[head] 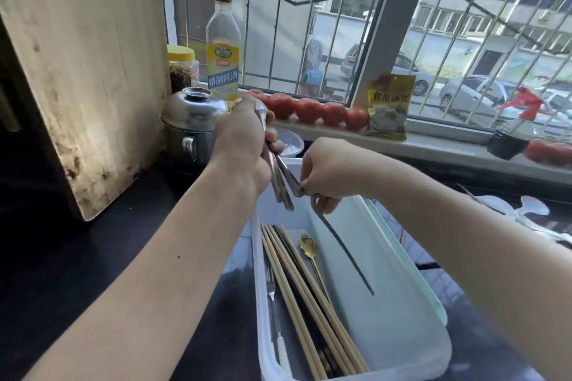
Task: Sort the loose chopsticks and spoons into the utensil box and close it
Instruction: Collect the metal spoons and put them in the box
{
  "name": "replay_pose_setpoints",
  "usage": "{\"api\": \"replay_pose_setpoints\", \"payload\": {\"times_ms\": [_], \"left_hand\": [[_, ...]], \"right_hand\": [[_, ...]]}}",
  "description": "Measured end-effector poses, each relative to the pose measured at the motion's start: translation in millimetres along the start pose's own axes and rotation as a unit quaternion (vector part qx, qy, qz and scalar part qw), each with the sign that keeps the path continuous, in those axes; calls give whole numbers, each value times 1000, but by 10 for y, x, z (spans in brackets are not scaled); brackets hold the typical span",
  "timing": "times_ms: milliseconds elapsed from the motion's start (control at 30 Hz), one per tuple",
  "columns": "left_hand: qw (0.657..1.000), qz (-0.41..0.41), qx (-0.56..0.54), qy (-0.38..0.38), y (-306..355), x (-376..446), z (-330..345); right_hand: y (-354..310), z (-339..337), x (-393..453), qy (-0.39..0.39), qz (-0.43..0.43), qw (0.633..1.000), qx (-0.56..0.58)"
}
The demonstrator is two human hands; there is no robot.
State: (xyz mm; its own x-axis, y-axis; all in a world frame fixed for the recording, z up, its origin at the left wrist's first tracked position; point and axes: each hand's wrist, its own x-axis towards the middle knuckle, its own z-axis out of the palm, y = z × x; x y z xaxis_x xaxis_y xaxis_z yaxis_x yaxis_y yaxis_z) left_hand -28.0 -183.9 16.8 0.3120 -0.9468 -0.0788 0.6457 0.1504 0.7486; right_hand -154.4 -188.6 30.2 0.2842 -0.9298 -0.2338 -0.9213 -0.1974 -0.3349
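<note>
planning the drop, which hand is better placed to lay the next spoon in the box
Right. The right hand already pinches a handle end of the spoons directly above the open utensil box, while the left hand grips the bundle higher up.

Views: you have one view only, the head camera, so nothing is shared with a second one.
Position: it sits on your head, above and behind your forearms.
Facing: it looks forward and down across the dark tabletop (102,250) toward the barred window (340,25).
Nearness: close; your arms fill the lower frame and the utensil box (402,334) lies just below the lens.
Lens: wide-angle, bending straight edges near the borders.
</note>
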Motion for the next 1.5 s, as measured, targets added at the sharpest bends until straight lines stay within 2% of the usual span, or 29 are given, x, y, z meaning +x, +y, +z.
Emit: {"api": "replay_pose_setpoints", "payload": {"times_ms": [100, 167, 233, 333, 467, 567, 667, 733, 800, 833, 867, 933, 1033, 1133, 1333, 1433, 1500], "left_hand": [[999, 10, 35, 6, -2, -4, 10], [998, 13, 61, -5, -16, -10, 21], [997, 14, 80, -19, -26, -22, 28], [995, 20, 90, -33, -14, -51, 23], [994, 30, 104, -32, -4, -48, 12], [992, 33, 123, -28, -12, -41, 8], [991, 29, 129, -33, -4, -55, 13], [989, 29, 140, -41, 2, -61, 18], [986, 17, 154, -65, -2, -91, 30], [984, 4, 159, -85, -7, -108, 37], [981, -11, 163, -106, -15, -129, 44], [973, -34, 173, -151, -34, -148, 48], [961, -48, 173, -211, -59, -156, 51], [961, -52, 164, -216, -38, -184, 52], [963, -93, 112, -226, -22, -220, 67], [967, -120, 88, -207, -21, -231, 74], [973, -97, 118, -171, -24, -245, 85]], "right_hand": [[40, 4, -11, -7, 10, 999, -33], [46, 13, -26, -15, -10, 995, -94], [40, 82, -3, -26, -39, 982, -181], [45, 203, 55, -61, -52, 968, -237], [75, 288, 95, -38, -88, 951, -295], [92, 381, 146, -36, -118, 915, -384], [92, 198, 112, -49, -108, 912, -392], [111, -101, 25, 21, -96, 937, -336], [167, -373, -87, 147, -96, 975, -133], [195, -443, -133, 202, -101, 974, 13], [202, -470, -156, 228, -105, 957, 143], [168, -439, -164, 209, -94, 937, 264], [142, -333, -96, 149, -80, 926, 337], [185, -353, -65, 151, -65, 877, 451], [191, -393, -129, 53, -33, 799, 598], [163, -423, -157, 77, -19, 783, 616], [156, -430, -167, 137, -17, 793, 593]]}}
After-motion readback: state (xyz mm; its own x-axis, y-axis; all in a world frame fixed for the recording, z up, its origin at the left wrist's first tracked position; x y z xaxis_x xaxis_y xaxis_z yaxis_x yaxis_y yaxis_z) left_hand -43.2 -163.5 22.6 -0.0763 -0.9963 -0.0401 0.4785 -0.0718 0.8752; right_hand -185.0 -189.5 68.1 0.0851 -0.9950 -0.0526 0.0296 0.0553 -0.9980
